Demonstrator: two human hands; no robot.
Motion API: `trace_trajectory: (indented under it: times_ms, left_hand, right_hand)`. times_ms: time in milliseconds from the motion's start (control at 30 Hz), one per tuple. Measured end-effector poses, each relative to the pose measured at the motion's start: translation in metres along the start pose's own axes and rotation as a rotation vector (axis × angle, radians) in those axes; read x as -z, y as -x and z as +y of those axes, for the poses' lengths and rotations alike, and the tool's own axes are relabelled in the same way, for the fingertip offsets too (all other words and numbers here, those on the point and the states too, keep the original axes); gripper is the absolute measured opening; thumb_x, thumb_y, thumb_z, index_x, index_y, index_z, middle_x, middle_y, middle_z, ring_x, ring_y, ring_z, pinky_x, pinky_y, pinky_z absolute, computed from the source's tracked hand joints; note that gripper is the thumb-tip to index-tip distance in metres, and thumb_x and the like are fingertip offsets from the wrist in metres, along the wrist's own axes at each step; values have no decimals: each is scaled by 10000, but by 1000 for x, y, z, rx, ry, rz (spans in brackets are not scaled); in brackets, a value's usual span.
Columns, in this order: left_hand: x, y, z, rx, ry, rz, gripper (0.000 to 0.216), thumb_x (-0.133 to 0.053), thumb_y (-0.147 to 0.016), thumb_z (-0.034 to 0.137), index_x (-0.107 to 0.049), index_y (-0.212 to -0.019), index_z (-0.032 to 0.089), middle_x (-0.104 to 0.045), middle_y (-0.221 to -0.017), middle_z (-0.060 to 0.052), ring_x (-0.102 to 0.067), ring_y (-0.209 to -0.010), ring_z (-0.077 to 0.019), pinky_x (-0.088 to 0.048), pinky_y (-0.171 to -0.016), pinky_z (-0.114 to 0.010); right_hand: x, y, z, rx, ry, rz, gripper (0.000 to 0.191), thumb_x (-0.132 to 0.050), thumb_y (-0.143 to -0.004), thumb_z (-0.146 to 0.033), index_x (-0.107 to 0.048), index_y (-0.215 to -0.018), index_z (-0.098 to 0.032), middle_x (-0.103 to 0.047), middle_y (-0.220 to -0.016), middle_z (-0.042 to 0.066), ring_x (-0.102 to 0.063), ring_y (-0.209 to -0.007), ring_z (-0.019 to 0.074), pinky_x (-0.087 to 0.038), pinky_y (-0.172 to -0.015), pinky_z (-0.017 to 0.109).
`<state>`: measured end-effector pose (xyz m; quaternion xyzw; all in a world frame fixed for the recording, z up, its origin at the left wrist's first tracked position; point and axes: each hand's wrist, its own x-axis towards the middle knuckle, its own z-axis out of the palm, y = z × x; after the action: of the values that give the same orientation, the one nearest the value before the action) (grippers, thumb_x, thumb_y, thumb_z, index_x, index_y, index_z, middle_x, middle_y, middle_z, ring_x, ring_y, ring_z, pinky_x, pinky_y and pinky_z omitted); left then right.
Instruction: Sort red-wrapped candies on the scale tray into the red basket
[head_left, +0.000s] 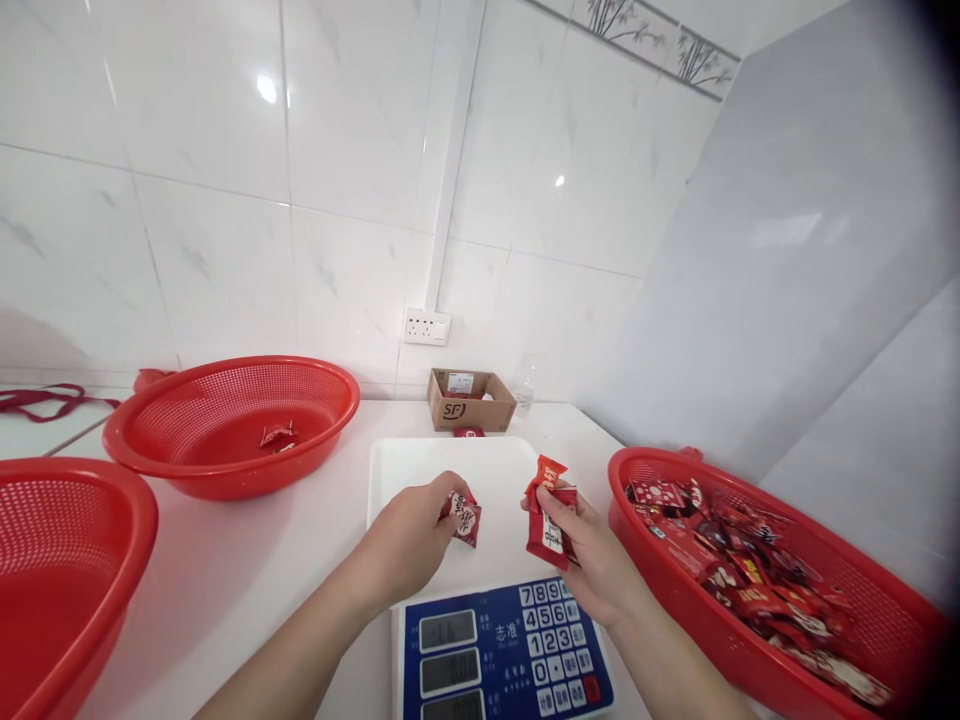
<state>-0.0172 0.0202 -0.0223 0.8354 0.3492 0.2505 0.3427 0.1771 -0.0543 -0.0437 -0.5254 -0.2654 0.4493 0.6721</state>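
Between the thumb and fingers of my left hand (411,528) is a small red candy packet (465,520) with white and dark print. My right hand (592,555) grips several red candy packets (550,530), one of them with an orange-red end sticking up. Both hands hover over the white tray of the digital scale (499,470). Its blue keypad panel (506,650) lies just below them, with digits on the displays too faint to read surely. The fingertips of my right hand are partly hidden behind the packets.
On the right stands a red basket (652,458) heaped with red packets. At the left are a red basket (247,480) with a few packets and another red basket (90,475). A cardboard box (480,412) and a clear bottle (526,383) stand by the wall.
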Motion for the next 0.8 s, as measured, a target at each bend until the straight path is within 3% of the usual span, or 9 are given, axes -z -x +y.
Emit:
trace_trajectory:
  times_ms: [167, 267, 367, 500, 567, 667, 800]
  left_hand:
    - [-2, -1, 2, 27, -164, 81, 247, -466, -884, 255, -643, -1042, 187, -617, -1086, -149, -575, -1034, -364, -439, -788, -447]
    - [-3, 1, 11, -24, -111, 47, 321, -464, -923, 381, -608, -1156, 215, -590, -1174, -117, -576, -1062, -305, -455, -854, -420]
    - [-6, 4, 18, -108, 103, -67, 419, -534, -895, 456, -566, -1256, 246, -607, -1158, -80, -608, -965, -235, -491, -819, -351]
    - [-12, 6, 20, -152, 278, -84, 212, -549, -892, 328, -685, -1032, 243, -653, -997, -46, -610, -890, -207, -492, -777, -321]
    - [-12, 5, 19, -120, 325, -21, 164, -532, -893, 292, -677, -932, 226, -671, -919, -31, -623, -858, -197, -496, -747, -302]
    - [-4, 3, 17, -64, 358, 79, 184, -498, -914, 345, -622, -937, 211, -676, -830, -13, -623, -750, -176, -491, -659, -278]
    - [14, 2, 15, -24, 344, 222, 258, -505, -912, 432, -612, -967, 204, -693, -853, -18, -627, -762, -182, -484, -647, -281]
  right_hand:
    - [2, 9, -1, -2, 93, -84, 402, -843, -605, -474, -595, -810, -232, -672, -674, -35, -635, -616, 165, -508, -620, 293]
    - [-3, 17, -4, 13, 187, -190, 377, -811, -658, -481, -576, -816, -232, -651, -673, -44, -620, -623, 161, -487, -636, 293]
    - [-10, 24, -6, 48, 312, -301, 335, -780, -709, -469, -591, -829, -219, -654, -731, -33, -614, -705, 166, -469, -684, 292]
    - [-16, 30, -7, 99, 477, -384, 270, -733, -758, -431, -615, -860, -211, -638, -778, -24, -587, -743, 171, -450, -695, 289]
    - [-16, 29, -6, 117, 547, -377, 245, -701, -776, -418, -607, -886, -219, -607, -727, -39, -562, -677, 157, -436, -639, 274]
    - [-14, 20, -6, 155, 646, -318, 256, -640, -800, -437, -587, -945, -232, -586, -691, -47, -545, -615, 155, -423, -587, 269]
    - [-10, -3, -8, 245, 796, -172, 235, -540, -838, -454, -566, -944, -245, -616, -757, -18, -581, -673, 192, -438, -641, 307]
